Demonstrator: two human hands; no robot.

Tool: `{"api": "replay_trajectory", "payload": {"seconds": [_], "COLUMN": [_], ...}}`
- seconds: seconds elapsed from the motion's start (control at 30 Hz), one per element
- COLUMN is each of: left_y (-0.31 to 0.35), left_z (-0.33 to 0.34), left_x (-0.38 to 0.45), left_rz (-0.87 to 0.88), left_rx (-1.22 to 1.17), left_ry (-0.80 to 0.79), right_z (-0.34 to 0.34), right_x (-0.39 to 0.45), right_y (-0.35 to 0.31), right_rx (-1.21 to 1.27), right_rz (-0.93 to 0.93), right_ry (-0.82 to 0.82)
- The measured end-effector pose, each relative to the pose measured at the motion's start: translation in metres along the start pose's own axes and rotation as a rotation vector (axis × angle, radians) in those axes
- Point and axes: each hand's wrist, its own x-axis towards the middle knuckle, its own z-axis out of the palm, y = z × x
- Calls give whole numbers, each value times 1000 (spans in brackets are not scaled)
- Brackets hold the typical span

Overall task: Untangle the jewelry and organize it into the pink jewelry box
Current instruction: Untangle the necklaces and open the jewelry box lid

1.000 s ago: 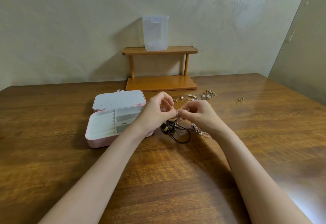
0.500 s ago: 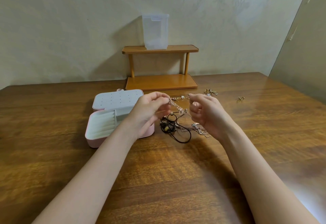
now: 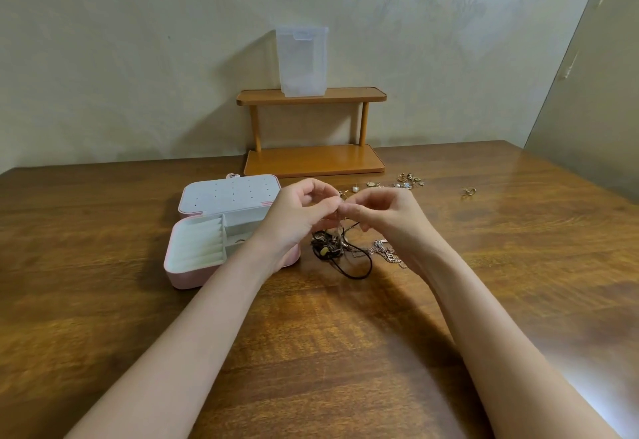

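I'm seeing both hands meeting above the tangle [image 3: 340,248]. Left hand [image 3: 297,217] and right hand [image 3: 383,220] are each pinching a thin chain [image 3: 340,227] with curled fingertips; it's hanging down into the tangle on the table [image 3: 103,300]. Pink box [image 3: 207,252] is lying open just left of the tangle. Loose earrings [image 3: 408,182] are sitting far right.
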Motion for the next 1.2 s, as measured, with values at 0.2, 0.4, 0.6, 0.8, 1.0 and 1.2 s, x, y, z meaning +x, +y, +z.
{"api": "replay_trajectory", "payload": {"seconds": [0.2, 0.4, 0.6, 0.8, 1.0, 1.2], "left_y": [3, 2, 1, -2, -1, -5], "left_z": [-6, -4, 1, 3, 0, 2], "left_x": [-3, -4, -3, -2, -4, 0], "left_rz": [-44, -57, 62, 146, 7, 31], "left_rx": [-189, -11, 147, 206, 74, 173], "left_ry": [-114, -133, 28, 66, -109, 33], "right_z": [-3, -4, -4, -4, -6, -14], "right_x": [1, 2, 1, 1, 5, 6], "right_y": [1, 2, 3, 1, 1, -1], "right_rx": [250, 326, 288, 379, 587, 990], "right_rz": [117, 141, 192, 194, 142, 179], "right_ry": [-96, -125, -188, -110, 0, 50]}}
